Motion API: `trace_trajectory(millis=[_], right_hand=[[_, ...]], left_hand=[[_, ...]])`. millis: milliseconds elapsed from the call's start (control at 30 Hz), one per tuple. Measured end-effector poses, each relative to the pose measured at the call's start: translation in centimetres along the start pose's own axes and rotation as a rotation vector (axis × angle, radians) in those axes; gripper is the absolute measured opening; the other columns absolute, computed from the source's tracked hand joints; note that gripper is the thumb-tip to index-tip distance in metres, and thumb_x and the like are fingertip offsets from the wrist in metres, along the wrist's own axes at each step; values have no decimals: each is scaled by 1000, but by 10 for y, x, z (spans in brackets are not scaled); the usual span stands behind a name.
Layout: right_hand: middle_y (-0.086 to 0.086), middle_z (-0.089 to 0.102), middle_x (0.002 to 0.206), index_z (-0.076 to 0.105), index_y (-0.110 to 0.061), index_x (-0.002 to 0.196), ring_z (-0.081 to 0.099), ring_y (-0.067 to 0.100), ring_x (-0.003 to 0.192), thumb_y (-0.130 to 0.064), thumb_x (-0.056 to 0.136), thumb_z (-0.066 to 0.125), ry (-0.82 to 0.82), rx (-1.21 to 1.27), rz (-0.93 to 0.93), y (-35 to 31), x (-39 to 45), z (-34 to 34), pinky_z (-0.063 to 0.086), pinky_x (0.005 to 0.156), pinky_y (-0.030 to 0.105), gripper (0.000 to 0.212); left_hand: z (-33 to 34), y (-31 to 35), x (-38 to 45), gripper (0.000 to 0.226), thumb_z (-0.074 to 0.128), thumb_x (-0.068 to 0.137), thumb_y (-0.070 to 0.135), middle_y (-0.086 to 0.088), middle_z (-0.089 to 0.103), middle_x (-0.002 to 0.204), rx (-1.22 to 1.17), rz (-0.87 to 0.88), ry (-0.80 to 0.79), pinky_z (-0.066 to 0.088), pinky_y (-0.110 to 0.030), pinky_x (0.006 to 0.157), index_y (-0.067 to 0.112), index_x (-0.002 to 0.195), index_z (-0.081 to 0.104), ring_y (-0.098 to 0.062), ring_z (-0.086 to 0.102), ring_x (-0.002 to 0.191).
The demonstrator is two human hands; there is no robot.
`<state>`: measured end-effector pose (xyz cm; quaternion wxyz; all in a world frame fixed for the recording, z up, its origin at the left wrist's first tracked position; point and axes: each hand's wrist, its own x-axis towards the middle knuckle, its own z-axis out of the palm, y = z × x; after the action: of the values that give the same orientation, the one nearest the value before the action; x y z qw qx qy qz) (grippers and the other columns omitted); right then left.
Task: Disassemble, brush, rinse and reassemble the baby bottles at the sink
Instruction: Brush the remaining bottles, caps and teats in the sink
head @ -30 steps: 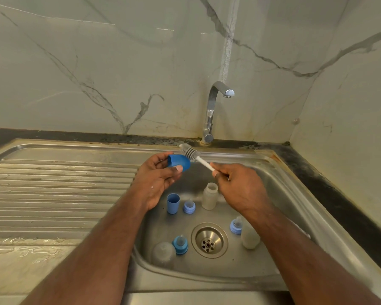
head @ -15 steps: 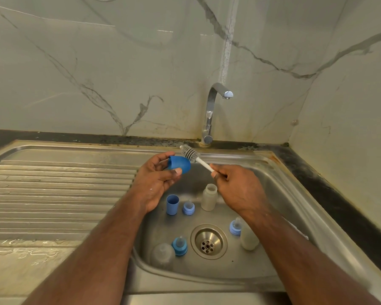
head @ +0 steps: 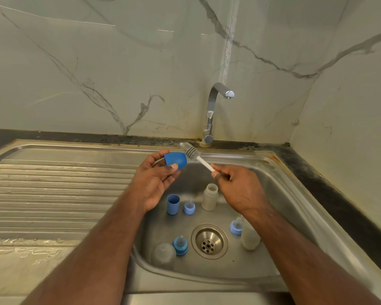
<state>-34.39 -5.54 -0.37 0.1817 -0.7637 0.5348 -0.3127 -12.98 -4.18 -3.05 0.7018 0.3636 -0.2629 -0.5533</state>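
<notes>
Domed blue cap [head: 175, 160] pinched in left hand [head: 156, 183]; right hand [head: 240, 188] grips bristly brush's [head: 190, 151] white handle.

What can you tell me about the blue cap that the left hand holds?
The blue cap is a small dome, opaque and smooth, and it looks like plastic. It lies on its side above the sink, with its rounded end toward the brush. The left hand pinches it between thumb and fingers. The grey bristles sit right at its rounded end; whether they touch it cannot be told. Its open end faces the palm, so the inside is hidden.
</notes>
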Motion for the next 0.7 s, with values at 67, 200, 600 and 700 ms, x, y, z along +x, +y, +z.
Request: trace_trajectory(millis=[67,200,600,700], right_hand=[[-14,65,82,62,-37,133,56,5,68,-39,101,55,7,21,5,1,0,1,53,72,26,33],[-9,70,83,64,-37,130,61,9,71,-37,99,58,-3,122,-4,-2,-4,2,55,73,27,31],[-14,65,82,61,-40,133,55,4,67,-40,100,55,13,78,-38,-5,-5,1,46,64,20,33],[-16,68,93,59,-44,133,58,3,75,-43,100,53,-49,-28,-122,-10,-10,4,49,69,22,33]], left_hand=[[0,1,-1,47,63,86,-16,-17,69,122,-22,-2,-15,61,-35,88,10,126,58,-28,74,100],[1,2,-1,48,62,86,-16,-19,67,124,-55,-17,-18,61,-36,89,11,124,58,-30,73,104],[2,-8,2,51,69,83,-17,-15,60,133,179,38,-3,61,-34,82,16,117,52,-30,69,111],[0,-9,5,47,70,82,-16,-15,63,132,197,74,-19,59,-30,78,18,111,56,-26,68,110]])
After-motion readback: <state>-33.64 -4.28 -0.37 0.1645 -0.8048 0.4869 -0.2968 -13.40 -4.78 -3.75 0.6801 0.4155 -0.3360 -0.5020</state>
